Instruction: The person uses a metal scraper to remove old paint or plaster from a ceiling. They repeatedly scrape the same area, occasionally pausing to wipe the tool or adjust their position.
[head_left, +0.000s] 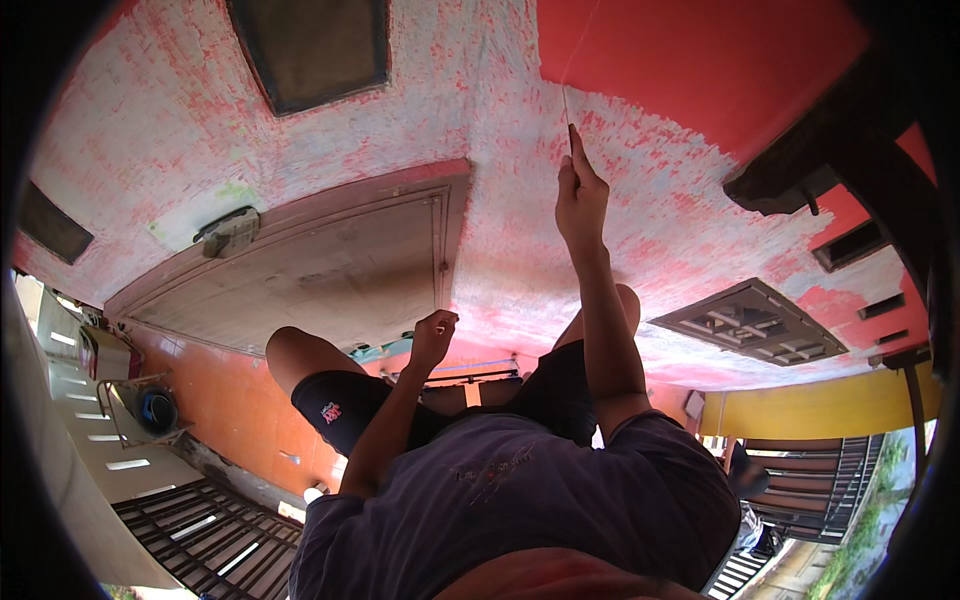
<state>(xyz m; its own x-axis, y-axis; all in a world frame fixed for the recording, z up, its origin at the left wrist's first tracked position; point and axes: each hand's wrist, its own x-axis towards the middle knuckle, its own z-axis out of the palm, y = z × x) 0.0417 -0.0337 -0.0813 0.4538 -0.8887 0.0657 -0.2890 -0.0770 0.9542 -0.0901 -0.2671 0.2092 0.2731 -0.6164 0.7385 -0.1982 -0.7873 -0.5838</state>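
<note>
My right hand (583, 202) is raised before the wall and shut on the dark handle of a thin scraper (572, 142), seen nearly edge-on. Its narrow blade points up, with the tip close to the lower edge of the solid red paint (675, 67). Below that edge the wall (517, 187) is patchy, with pale grey-white areas and red and pink remnants. My left hand (433, 337) hangs lower, in front of the closed wooden door panel (337, 277), with its fingers loosely curled. No object shows in it, but its palm is partly hidden.
A switch box (231, 231) sits beside the door frame. Dark beams (795, 165) jut out at the upper right, above a framed vent (750, 322). A blue tub (156, 411) stands on a rack at the left. Metal railings (217, 532) and another person (748, 476) are behind.
</note>
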